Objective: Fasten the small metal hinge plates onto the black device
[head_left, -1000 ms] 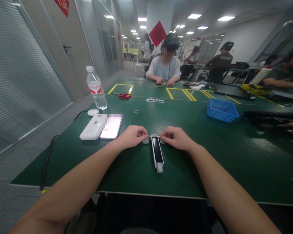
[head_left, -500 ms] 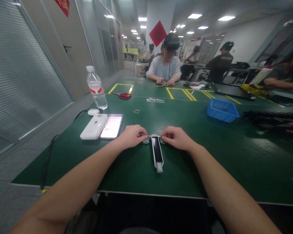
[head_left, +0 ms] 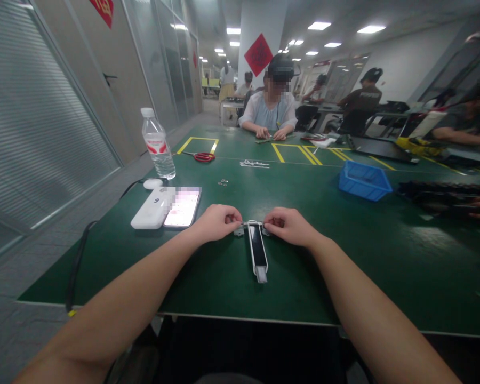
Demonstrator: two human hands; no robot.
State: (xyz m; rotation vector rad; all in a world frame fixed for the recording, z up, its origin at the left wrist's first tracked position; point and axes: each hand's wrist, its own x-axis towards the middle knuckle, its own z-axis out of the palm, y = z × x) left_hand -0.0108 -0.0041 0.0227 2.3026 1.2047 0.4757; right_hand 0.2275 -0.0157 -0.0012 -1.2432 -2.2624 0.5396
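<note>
A narrow white-framed device with a black face (head_left: pixel 258 248) lies on the green table, a pale tab at its near end. Across its far end runs a thin metal rod (head_left: pixel 253 223) with small metal plates at both sides. My left hand (head_left: pixel 220 221) is closed in a pinch on the rod's left end. At the right end, the fingertips of my right hand (head_left: pixel 288 225) pinch the rod too. Fingers partly cover both ends.
Left on the green table (head_left: pixel 208 298) are a white case (head_left: pixel 150 210), a lit phone (head_left: pixel 183 207) and a water bottle (head_left: pixel 159 146). Beyond lie small metal parts (head_left: pixel 223 182), red scissors (head_left: pixel 204 157) and metal strips (head_left: pixel 255 164). A blue bin (head_left: pixel 364 181) stands right; a person sits opposite.
Both hands and the device stay almost where they were. In the far background, a standing person has moved left.
</note>
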